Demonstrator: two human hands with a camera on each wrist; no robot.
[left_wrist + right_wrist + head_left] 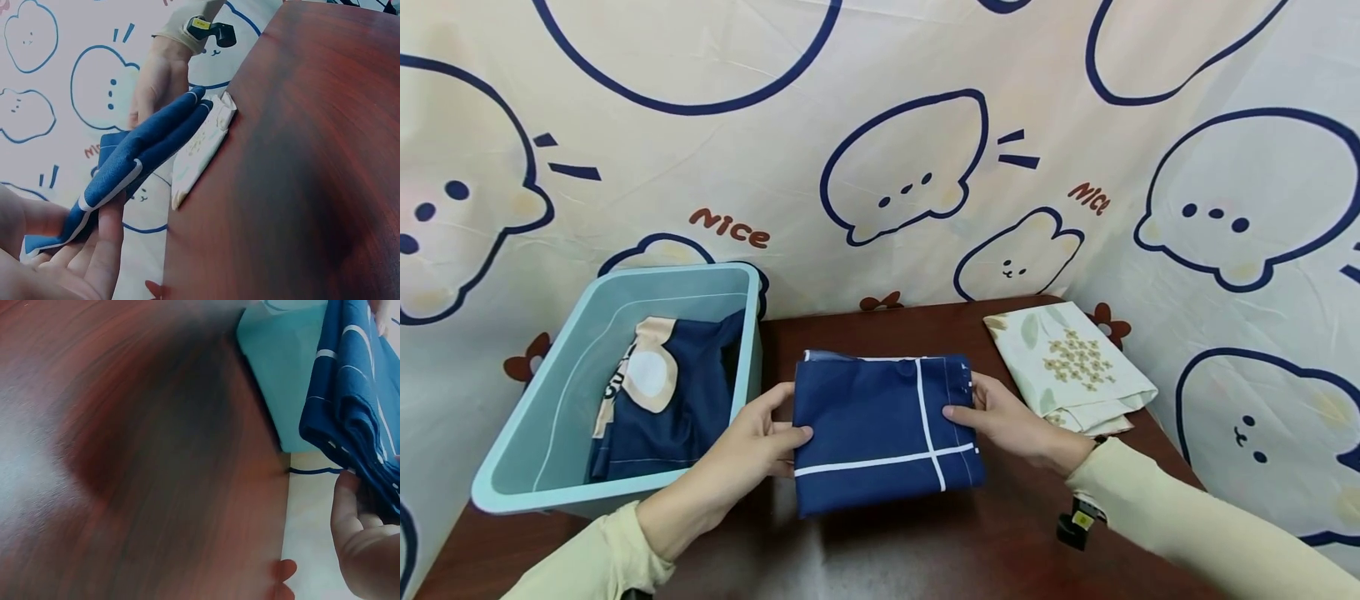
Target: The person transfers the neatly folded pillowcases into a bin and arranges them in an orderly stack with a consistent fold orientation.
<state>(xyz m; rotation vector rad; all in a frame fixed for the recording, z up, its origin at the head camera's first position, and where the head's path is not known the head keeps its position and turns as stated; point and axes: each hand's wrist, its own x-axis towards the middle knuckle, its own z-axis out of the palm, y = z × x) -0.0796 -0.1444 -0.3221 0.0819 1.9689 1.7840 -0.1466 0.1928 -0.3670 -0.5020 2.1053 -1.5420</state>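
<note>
A folded navy cloth with white lines [872,425] is held up over the table between both hands. My left hand [737,450] grips its left edge, thumb on top and fingers underneath, as the left wrist view also shows. At the opposite edge my right hand [1011,421] pinches the cloth with the thumb on the upper face. From the right wrist view, the folded layers [353,394] hang loosely stacked, with fingers [347,506] under the lower corner.
Left of the cloth stands a light blue bin [512,475] holding a navy and beige cloth [677,392]. A folded white floral cloth [1075,362] lies at the table's back right. Printed fabric [910,275] hangs behind the brown table [865,567].
</note>
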